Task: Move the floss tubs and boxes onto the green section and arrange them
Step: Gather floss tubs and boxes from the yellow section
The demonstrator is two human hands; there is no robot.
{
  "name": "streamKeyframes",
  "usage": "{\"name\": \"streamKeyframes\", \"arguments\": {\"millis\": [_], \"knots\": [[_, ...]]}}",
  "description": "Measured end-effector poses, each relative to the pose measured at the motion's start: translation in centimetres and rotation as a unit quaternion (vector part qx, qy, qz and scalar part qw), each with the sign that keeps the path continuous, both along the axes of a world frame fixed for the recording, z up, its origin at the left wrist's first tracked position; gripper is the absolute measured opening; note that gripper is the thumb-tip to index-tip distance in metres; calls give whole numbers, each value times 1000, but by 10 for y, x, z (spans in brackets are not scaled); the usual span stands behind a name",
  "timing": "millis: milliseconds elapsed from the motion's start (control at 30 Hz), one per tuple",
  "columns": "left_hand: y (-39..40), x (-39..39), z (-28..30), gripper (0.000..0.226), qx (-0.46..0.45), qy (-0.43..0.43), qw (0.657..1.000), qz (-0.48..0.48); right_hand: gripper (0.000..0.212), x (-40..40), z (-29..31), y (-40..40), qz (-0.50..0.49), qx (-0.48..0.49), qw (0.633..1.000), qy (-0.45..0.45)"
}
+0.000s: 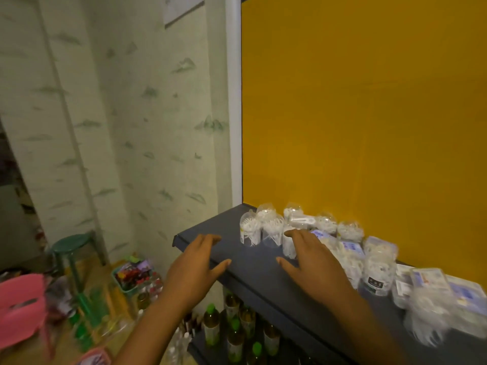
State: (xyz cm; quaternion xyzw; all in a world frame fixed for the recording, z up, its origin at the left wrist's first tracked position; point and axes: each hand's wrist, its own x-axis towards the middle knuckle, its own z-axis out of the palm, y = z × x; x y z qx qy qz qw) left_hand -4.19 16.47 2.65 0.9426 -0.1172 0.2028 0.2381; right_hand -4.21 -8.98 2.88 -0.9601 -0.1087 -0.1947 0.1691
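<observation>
Several clear floss tubs [266, 227] stand clustered at the back left of a dark grey shelf [237, 262], against a yellow back panel. More tubs [376, 272] and flat floss boxes [427, 279] run along the shelf to the right, blurred at the far end. My left hand [195, 262] hovers over the shelf's bare left end, fingers spread and holding nothing. My right hand [313, 259] reaches over the shelf with straight fingers, its fingertips at one small tub [287, 246]; whether they touch it is unclear. No green section shows in view.
The yellow panel [369, 114] backs the shelf. On a lower shelf stand brown bottles with green caps [210, 325]. On the floor to the left are a green stool [71, 248], a pink plastic item [21, 309] and a basket of small goods [131, 275].
</observation>
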Motion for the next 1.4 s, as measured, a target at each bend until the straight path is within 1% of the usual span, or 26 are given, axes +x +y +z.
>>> {"name": "streamKeyframes", "arguments": {"millis": [133,167,200,233,267,300,400,533,667,767,933,1000,1133,1200,1267,1333,1400], "knots": [[-10,27,-16,50,-46,26,998,-40,56,13,-8,-4,-35,11,999,-5],[-16,29,-16,50,-62,16,997,-39,56,11,-8,-8,-40,9,999,3],[-15,30,-15,50,-72,29,996,-31,56,9,-10,-5,-41,17,999,5],[-10,65,-19,51,-86,44,993,-73,55,30,-17,2,-77,27,997,-8],[-6,98,-23,51,-80,65,990,-100,55,47,-22,10,-117,38,992,-18],[-7,102,-25,52,-84,63,989,-103,54,46,-20,11,-118,58,991,-29],[-12,116,-25,51,-110,55,985,-122,50,48,-22,10,-136,71,987,-37],[-6,176,-28,52,-142,59,977,-145,45,70,-22,26,-168,106,977,-73],[-8,207,-40,57,-164,73,961,-209,44,81,-35,36,-206,110,970,-72],[-10,227,-44,60,-187,111,944,-250,45,89,-37,38,-234,113,963,-68],[-15,248,-48,70,-188,148,920,-311,46,92,-40,38,-263,114,956,-66],[-16,253,-51,70,-194,167,908,-332,45,92,-41,38,-267,117,954,-66],[-19,255,-50,68,-217,194,890,-350,44,95,-40,36,-274,132,950,-70],[-19,255,-49,67,-246,196,883,-349,44,97,-38,35,-275,131,949,-78],[-17,254,-45,67,-286,176,881,-334,45,100,-37,36,-278,124,949,-80],[-14,254,-40,72,-325,158,879,-311,46,103,-36,38,-281,117,949,-78],[-11,254,-34,76,-346,149,879,-292,46,107,-37,39,-283,110,950,-77]]}}
